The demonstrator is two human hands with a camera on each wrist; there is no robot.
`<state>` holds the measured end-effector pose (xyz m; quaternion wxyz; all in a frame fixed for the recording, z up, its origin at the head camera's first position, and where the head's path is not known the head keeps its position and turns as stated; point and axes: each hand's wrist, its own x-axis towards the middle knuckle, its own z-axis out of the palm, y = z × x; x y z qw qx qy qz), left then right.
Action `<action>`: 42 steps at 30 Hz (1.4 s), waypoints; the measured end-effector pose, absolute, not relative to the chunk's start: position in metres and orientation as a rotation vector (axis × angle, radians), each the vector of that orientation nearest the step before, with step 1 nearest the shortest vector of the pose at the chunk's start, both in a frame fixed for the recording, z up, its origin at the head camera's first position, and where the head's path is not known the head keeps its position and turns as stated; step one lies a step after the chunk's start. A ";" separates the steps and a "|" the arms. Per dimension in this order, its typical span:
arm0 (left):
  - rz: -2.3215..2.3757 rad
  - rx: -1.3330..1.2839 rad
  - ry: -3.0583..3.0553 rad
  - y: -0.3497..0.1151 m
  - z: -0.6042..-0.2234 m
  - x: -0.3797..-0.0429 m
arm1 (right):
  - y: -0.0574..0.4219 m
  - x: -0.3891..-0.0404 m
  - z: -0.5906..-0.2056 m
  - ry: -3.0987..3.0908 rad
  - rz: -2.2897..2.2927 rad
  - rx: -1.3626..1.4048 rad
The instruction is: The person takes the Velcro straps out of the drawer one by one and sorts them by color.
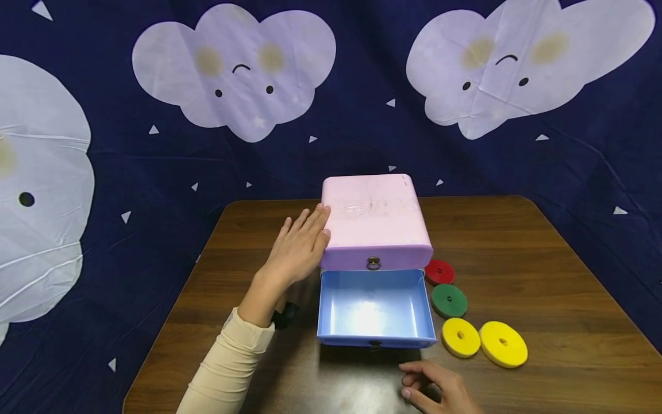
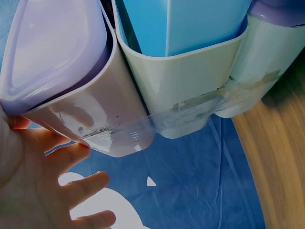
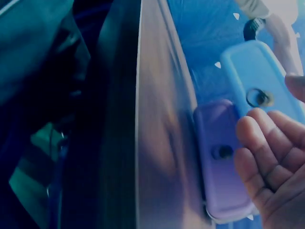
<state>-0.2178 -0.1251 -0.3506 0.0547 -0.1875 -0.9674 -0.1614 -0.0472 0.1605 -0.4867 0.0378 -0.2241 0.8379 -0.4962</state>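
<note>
A stacked drawer unit with a pink top [image 1: 374, 207] stands on the table. The purple front of its top drawer [image 1: 341, 259] is pushed in, while the blue drawer [image 1: 376, 341] beneath is pulled out and has nothing inside. Another purple drawer [image 3: 221, 167] shows beyond the blue one in the right wrist view. My left hand [image 1: 297, 244] rests against the unit's left side near the top, fingers straight and spread. Just in front of the blue drawer, to its right, my right hand [image 1: 439, 391] hovers with loosely bent fingers, holding nothing.
Right of the unit lie a red disc [image 1: 438, 272], a green disc [image 1: 449, 301] and two yellow discs, one smaller [image 1: 460, 338] and one larger [image 1: 512, 351]. The wooden table [image 1: 558, 287] backs onto a dark blue cloth [image 1: 362, 115] with clouds.
</note>
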 end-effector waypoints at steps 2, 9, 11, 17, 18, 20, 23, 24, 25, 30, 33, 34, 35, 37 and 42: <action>-0.489 -0.568 -2.938 -0.125 -0.350 -0.218 | 0.156 -0.051 -0.487 2.481 -1.540 -0.617; -0.491 -0.566 -2.946 -0.125 -0.350 -0.216 | 0.139 -0.060 -0.491 2.383 -1.572 -0.417; -0.488 -0.564 -2.945 -0.125 -0.350 -0.216 | 0.136 -0.061 -0.492 2.391 -1.578 -0.403; -0.486 -0.562 -2.942 -0.125 -0.350 -0.216 | 0.129 -0.063 -0.493 2.362 -1.628 -0.426; -0.490 -0.562 -2.943 -0.125 -0.350 -0.216 | 0.128 -0.063 -0.493 2.350 -1.637 -0.429; -0.490 -0.561 -2.945 -0.125 -0.350 -0.216 | 0.126 -0.064 -0.494 2.313 -1.663 -0.421; -0.486 -0.563 -2.947 -0.125 -0.350 -0.216 | 0.123 -0.066 -0.495 2.245 -1.708 -0.384; -0.482 -0.563 -2.946 -0.125 -0.350 -0.216 | 0.122 -0.067 -0.496 2.219 -1.728 -0.376; -0.477 -0.565 -2.945 -0.125 -0.350 -0.216 | 0.120 -0.067 -0.496 2.191 -1.751 -0.368; -0.470 -0.566 -2.942 -0.125 -0.351 -0.216 | 0.111 -0.069 -0.500 2.120 -1.840 -0.417; -0.478 -0.569 -2.942 -0.125 -0.350 -0.216 | 0.107 -0.070 -0.502 2.062 -1.881 -0.428; -0.479 -0.570 -2.941 -0.125 -0.350 -0.216 | 0.106 -0.070 -0.502 2.028 -1.892 -0.400; -0.478 -0.571 -2.940 -0.125 -0.350 -0.216 | 0.105 -0.071 -0.502 1.996 -1.903 -0.373; -0.479 -0.570 -2.942 -0.125 -0.350 -0.216 | 0.103 -0.072 -0.501 1.944 -1.917 -0.308; -0.473 -0.570 -2.942 -0.125 -0.350 -0.216 | 0.099 -0.074 -0.497 1.923 -1.920 -0.236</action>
